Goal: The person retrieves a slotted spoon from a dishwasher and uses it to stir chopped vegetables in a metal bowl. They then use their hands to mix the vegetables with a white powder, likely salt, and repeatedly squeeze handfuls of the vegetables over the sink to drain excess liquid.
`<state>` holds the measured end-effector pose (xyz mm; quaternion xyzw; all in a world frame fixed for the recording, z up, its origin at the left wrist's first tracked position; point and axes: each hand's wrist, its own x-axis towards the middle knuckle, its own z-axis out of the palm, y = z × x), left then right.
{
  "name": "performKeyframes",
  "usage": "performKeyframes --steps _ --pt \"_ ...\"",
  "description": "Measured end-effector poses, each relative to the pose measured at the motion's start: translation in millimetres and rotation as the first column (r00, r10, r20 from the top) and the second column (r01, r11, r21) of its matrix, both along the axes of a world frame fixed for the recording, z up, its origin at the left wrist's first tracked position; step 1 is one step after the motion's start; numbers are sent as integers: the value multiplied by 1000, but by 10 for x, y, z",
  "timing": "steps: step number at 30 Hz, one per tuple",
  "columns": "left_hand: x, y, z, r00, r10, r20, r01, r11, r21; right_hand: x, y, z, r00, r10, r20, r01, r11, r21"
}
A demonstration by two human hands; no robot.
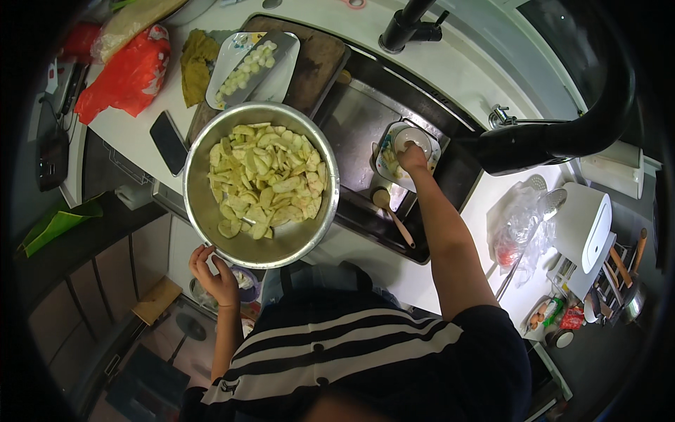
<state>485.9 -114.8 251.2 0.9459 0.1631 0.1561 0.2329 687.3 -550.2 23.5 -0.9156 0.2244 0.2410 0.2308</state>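
A large stainless steel bowl (196, 211) stands at the counter's front edge, holding many pale green sliced vegetable pieces (266, 176). My left hand (215, 277) is by its lower left rim, fingers loosely bent and fingertips at or very near the metal; nothing shows in it. In the sink (350, 113), my right hand (414, 158) grips the near rim of a small white bowl (416, 136), with fingers reaching inside. That bowl sits over a patterned white dish (405, 182) with pale scraps. A wooden-handled spoon (390, 208) lies beside the dish.
A cleaver (282, 50) bearing chopped white pieces rests across a patterned plate (287, 84) on a wooden cutting board (321, 58). A phone (169, 142) lies left of the steel bowl. The black faucet (548, 142) arches over the right side. A red plastic bag (129, 79) lies farther left.
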Motion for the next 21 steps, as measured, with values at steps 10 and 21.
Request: performKeyframes --steps 10,21 --pt "-2 10 -61 999 32 14 -32 999 -10 -946 32 -113 918 -205 340 184 979 92" --pt "-41 5 -19 998 57 -14 -58 998 -29 -844 106 -459 960 -247 130 244 969 40"
